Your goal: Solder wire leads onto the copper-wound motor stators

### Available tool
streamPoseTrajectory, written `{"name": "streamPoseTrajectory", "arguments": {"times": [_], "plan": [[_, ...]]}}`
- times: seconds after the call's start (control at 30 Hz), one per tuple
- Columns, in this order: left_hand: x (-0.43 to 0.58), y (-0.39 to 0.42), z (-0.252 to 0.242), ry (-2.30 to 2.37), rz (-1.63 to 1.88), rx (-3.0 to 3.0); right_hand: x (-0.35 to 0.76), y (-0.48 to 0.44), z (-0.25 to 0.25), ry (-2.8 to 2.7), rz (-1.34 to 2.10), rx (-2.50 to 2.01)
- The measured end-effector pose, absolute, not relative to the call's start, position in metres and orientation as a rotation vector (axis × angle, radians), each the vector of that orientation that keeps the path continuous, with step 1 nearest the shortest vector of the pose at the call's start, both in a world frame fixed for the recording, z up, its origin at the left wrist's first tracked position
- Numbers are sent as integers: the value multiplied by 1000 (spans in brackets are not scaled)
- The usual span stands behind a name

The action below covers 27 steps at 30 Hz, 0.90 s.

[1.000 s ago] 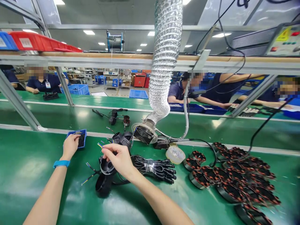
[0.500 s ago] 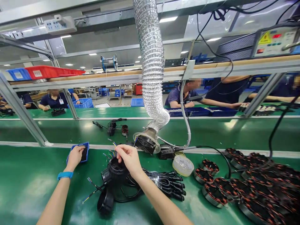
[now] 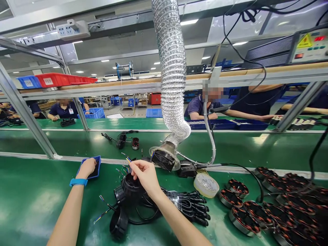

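Observation:
My left hand (image 3: pixel 86 167) reaches into a small blue tray (image 3: pixel 98 167) on the green bench, fingers curled down inside it; what they touch is hidden. My right hand (image 3: pixel 145 175) pinches thin coloured wires (image 3: pixel 126 159) that rise from a black round housing (image 3: pixel 131 185). A second black housing (image 3: pixel 119 222) with loose wires lies nearer to me. A bundle of black cables with plugs (image 3: pixel 190 205) lies under my right forearm.
A silver flexible duct (image 3: pixel 172 78) ends in a fan hood (image 3: pixel 164 158) just behind my right hand. A clear round tub (image 3: pixel 206 185) and several copper-wound stators (image 3: pixel 258 212) lie to the right. Other people work across the green conveyor (image 3: pixel 230 147).
The view has tilted up and shifted. My right hand has lifted the wires a little above the black housing. My left hand stays in the blue tray.

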<state>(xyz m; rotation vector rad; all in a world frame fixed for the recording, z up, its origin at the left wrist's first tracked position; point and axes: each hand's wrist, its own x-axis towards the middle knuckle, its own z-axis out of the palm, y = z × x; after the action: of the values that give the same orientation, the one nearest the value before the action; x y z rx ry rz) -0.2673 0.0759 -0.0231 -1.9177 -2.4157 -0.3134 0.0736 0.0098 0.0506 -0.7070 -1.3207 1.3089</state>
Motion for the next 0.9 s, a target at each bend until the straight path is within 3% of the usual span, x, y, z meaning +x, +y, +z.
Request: {"name": "streamPoseTrajectory", "arguments": {"times": [0.9], "plan": [[-275,71,-7,-2478,-645,-1941,71,10,41,-1384,1301,-778]]}}
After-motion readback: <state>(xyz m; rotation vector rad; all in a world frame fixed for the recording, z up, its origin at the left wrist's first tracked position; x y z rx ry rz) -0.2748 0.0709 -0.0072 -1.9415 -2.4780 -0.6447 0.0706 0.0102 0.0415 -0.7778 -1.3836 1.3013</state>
